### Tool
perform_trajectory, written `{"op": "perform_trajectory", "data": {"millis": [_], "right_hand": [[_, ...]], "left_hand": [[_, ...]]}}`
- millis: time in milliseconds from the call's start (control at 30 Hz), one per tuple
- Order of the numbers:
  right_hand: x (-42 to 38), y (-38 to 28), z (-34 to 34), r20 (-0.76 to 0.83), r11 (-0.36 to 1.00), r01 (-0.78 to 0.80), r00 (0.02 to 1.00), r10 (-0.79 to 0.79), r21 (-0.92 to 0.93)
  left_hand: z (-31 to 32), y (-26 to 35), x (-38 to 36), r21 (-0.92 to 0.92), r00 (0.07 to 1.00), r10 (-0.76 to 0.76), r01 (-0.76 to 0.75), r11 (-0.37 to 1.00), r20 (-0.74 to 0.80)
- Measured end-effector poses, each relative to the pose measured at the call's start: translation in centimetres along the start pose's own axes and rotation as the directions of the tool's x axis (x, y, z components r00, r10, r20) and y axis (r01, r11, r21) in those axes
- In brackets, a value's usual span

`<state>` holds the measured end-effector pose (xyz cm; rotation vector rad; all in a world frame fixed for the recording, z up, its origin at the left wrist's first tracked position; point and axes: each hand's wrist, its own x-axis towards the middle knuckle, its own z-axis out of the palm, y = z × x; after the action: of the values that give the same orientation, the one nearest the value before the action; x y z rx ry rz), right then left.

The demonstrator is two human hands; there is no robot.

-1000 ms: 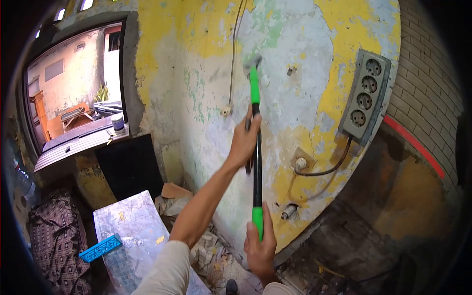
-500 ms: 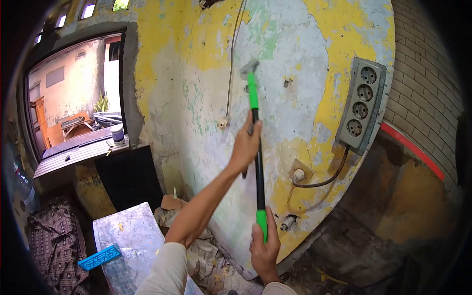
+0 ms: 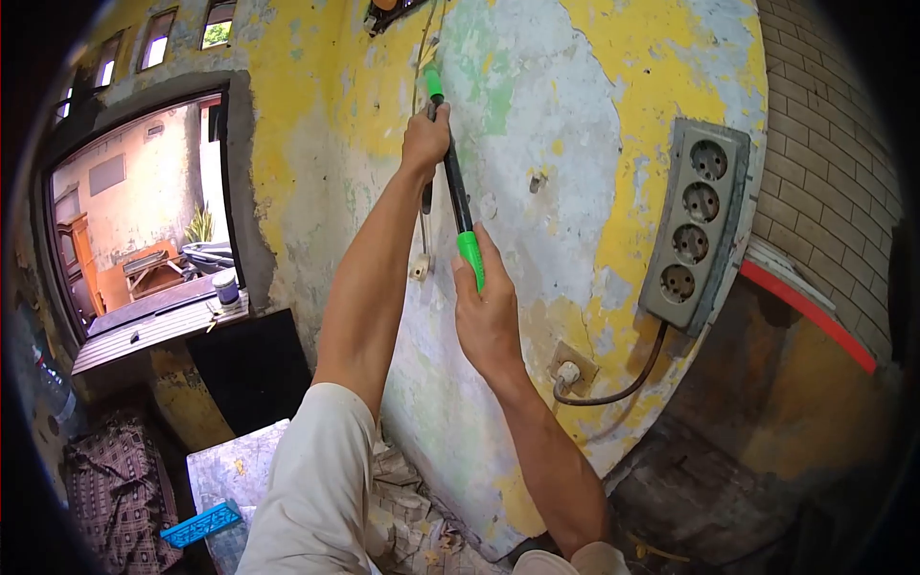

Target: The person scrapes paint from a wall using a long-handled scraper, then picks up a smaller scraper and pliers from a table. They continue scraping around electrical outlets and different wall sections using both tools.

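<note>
Wall [image 3: 565,144] with peeling yellow, green and grey paint fills most of the view, and it now looks closer than one second ago, because the camera is tilted more upward. At about 9 o'clock the window opening [image 3: 144,220] sits lower and more to the left than before. At 3 o'clock the grey socket strip [image 3: 695,225] hangs on the wall with four outlets, almost in the same place as earlier, and a dark cable [image 3: 613,393] runs from under it to a small wall fitting [image 3: 568,369] at 5 o'clock.

Both arms are raised much higher than before. The left hand [image 3: 426,139] is at 12 o'clock, closed around the upper part of the hammer [image 3: 452,182] handle. The right hand [image 3: 487,311], near the centre, is wrapped on the green lower grip. One second ago this hand was down at 6 o'clock. The hammer has a black handle with green ends and leans a little to the left; its head is near the top edge and I cannot see it clearly. A thin wire [image 3: 419,220] hangs just beside the handle. At 7 o'clock a blue object [image 3: 199,523] lies on a grey slab [image 3: 230,470].
</note>
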<state>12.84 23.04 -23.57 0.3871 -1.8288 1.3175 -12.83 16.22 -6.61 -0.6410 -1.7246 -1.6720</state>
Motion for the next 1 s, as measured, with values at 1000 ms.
{"op": "perform_trajectory", "data": {"millis": [1000], "right_hand": [[-34.5, -1.0, -6.5, -0.282, 0.913, -0.223, 0.951, 0.127, -0.342]], "left_hand": [[2.1, 4.3, -37.9, -0.188, 0.950, 0.060, -0.001, 0.982, 0.307]]}}
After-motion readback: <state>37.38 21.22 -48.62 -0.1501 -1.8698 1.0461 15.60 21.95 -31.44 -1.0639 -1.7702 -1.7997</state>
